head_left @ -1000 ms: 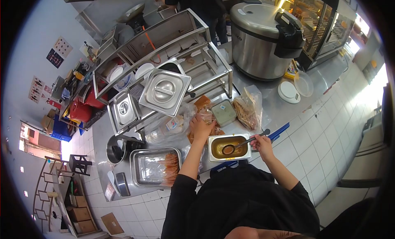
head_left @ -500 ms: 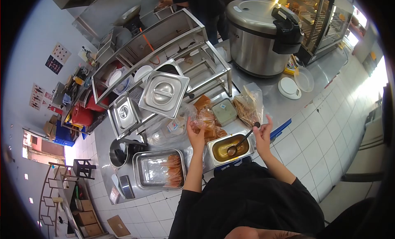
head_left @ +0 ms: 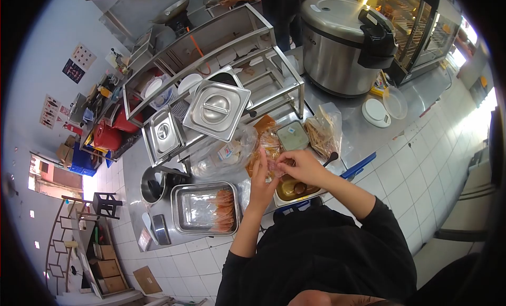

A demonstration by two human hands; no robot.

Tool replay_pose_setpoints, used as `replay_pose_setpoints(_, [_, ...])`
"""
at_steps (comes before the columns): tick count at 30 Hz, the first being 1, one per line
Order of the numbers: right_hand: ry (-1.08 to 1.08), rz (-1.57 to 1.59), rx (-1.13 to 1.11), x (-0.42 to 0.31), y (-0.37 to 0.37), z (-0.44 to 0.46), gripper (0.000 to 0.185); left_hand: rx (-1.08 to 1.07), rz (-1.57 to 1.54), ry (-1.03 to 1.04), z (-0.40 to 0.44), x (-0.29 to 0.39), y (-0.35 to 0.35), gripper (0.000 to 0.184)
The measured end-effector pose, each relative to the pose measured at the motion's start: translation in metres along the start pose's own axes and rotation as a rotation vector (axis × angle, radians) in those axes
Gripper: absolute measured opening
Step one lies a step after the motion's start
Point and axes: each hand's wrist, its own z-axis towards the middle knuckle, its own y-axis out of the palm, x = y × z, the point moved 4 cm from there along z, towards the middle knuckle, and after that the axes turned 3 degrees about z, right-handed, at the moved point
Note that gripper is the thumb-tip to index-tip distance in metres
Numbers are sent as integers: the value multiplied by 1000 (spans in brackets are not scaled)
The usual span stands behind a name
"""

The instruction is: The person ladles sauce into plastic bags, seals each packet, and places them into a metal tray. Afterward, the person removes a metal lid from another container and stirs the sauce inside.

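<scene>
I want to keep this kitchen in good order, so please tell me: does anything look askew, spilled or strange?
The square steel lid on the rack sits askew, leaving part of the container beneath uncovered. A flat piece of cardboard lies oddly on the floor. I see no clear spill.

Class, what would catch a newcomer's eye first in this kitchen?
Probably the bulky lidded steel cooker at the counter's far right. Then the left hand and right hand, meeting at clear plastic beside a pan of brown liquid, and the shiny square lid by the rack.
</scene>
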Motion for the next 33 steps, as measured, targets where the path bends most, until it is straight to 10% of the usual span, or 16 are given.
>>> replay_pose_setpoints(4, [115,-183,-262,1,1,10,16,-62,3,-49,-6,2,-2,89])
replay_pose_setpoints(6, [268,217,-353,20,7,11,15,-39,59,0,-7,13,-8,90])
replay_pose_setpoints(10, [277,472,-394,20,26,-2,14,108,242,51,-16,34,-39,41])
replay_pose_setpoints(12, [298,491,-496,15,43,-16,11,-191,80,-406,-37,17,-33,20])
replay_pose_setpoints(19, [266,476,-498,22,67,-60,15,-268,-558,-786,-81,18,-29,32])
replay_pose_setpoints(33, [111,12,-395,26,70,-109,17,-435,-503,-777,-123,29,-18,35])
